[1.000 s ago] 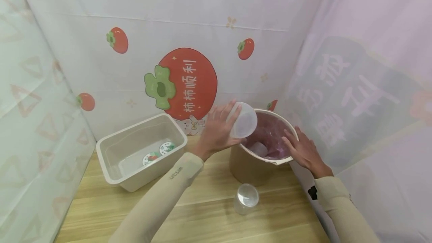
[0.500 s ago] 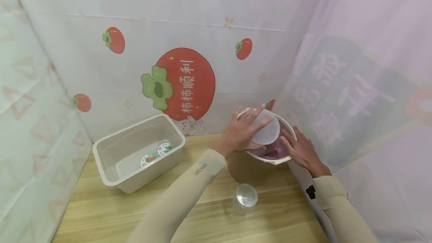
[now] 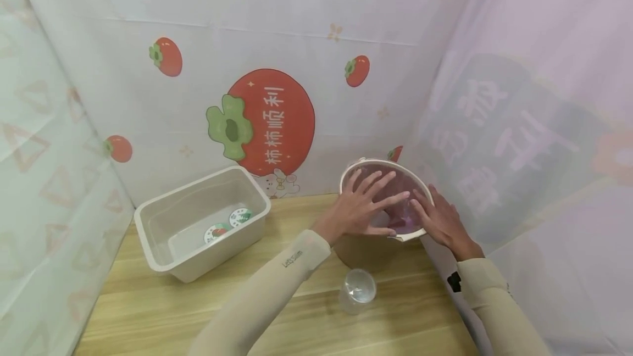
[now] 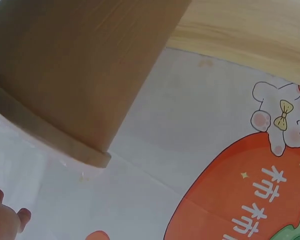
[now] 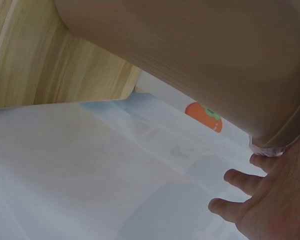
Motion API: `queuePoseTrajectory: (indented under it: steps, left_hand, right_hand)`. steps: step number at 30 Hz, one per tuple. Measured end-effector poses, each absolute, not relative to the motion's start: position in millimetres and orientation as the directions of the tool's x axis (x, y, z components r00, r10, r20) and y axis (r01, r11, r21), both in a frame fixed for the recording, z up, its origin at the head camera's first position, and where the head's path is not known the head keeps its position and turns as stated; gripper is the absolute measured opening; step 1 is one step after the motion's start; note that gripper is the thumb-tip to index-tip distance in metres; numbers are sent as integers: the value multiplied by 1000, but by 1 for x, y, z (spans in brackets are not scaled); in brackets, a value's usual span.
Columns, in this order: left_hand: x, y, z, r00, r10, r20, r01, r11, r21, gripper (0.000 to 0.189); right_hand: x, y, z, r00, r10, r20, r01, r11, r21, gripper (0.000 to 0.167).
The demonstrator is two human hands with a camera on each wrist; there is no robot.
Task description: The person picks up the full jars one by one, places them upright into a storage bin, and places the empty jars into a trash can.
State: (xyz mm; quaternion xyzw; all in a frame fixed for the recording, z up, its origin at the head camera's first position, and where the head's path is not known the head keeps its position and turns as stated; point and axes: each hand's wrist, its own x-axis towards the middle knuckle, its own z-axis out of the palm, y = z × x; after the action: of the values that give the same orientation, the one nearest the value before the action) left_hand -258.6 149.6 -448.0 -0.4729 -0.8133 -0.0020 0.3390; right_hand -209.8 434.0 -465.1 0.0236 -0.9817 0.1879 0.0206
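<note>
In the head view my left hand [image 3: 363, 202] hovers over the mouth of a tan trash bin [image 3: 368, 251], fingers straight and spread, holding nothing. My right hand [image 3: 442, 218] rests against the bin's right rim; in the right wrist view its fingers [image 5: 245, 181] stick out straight beside the bin. A purplish plastic liner [image 3: 403, 180] covers the bin's inside. Part of a pale round item [image 3: 381, 218] shows inside, mostly hidden behind the left hand. A clear plastic cup [image 3: 358, 290] stands on the table in front of the bin.
To the left, a beige rectangular tub [image 3: 203, 221] with two round stickers on its inside floor sits on the wooden table [image 3: 163, 312]. Printed cloth walls [image 3: 267, 120] enclose the back and both sides, with the bin close to the right one.
My left hand moved right over the bin with a translucent white plastic bowl-like container and let it go; its fingers are now spread. My right hand stayed at the rim.
</note>
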Motion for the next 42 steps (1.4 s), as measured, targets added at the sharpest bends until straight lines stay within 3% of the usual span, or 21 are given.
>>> queuePoseTrajectory:
  steps: [14,23,30,42]
  left_hand:
    - [-235,118,-491,-311,770,556,809,522,-271,91]
    - [-220,103,-542,-149,698,700,888,407,-217,75]
    - [-207,89,-571,-187,718,670,888,415,-196,79]
    - [-194,74,-610,-201,745,636,917,371,-145,81]
  right_hand:
    - [-208,435,-466,-998,-42,56,-60,927,-371,73]
    - [-207,435,-463,-997,-46,59,-65,923,-380,72]
    - [-206,434,-464,-998,-43,50,-59,916,-396,71]
    - [-206,435,-465,-998,-43,47,-58,915,-399,71]
